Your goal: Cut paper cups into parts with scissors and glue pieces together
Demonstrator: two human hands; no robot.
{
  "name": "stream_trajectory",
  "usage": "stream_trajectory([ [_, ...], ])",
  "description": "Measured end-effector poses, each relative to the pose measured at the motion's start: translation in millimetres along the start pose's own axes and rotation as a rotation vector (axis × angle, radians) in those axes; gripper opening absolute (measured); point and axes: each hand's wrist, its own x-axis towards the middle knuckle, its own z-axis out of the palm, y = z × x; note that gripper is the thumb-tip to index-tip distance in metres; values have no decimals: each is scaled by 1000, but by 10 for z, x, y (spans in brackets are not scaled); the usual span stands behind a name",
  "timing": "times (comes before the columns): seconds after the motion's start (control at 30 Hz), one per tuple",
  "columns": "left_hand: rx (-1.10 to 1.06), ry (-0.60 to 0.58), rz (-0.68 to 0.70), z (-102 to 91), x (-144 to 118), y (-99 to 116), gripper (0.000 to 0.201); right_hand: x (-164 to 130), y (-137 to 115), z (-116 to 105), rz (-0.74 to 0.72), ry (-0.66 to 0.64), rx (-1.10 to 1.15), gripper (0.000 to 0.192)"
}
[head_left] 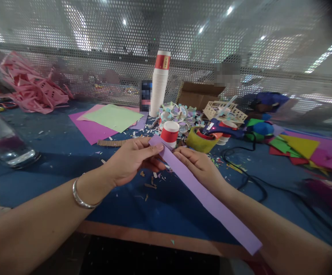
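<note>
A long lilac paper strip (209, 198) runs from the middle of the blue table down toward the lower right, over my right forearm. My left hand (131, 158), with a silver bangle on the wrist, pinches the strip's far end between thumb and fingers. Just right of it, my right hand (197, 164) grips the same strip a little lower. Both hands hover just above the table top. A red and white paper cup (170, 132) stands right behind the strip's far end.
A tall stack of cups (159, 84) stands at the back by the perforated screen. Coloured sheets (111, 119) lie left of it, pink scraps (31, 89) far left, a glass jar (7, 147) at left. A blue glue gun (226, 130), tape roll (200, 140), black cable (252, 177) and paper offcuts (300, 147) sit right.
</note>
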Motion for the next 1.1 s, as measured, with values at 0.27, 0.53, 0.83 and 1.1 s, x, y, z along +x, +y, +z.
stream_trajectory([
  [0.27, 22, -66, -33, -43, 20, -65, 11, -28, -38, 33, -24, 8, 4, 38],
  [0.53, -9, -87, -62, -36, 32, -76, 14, -17, -11, 33, -36, 3, -35, 35],
  [0.83, -1, -128, -61, -43, 40, -84, 17, -31, -29, 39, -36, 2, -3, 34],
  [1.1, 13, -150, -85, -21, 26, -105, 16, -28, 1, 50, -28, 2, -18, 34],
])
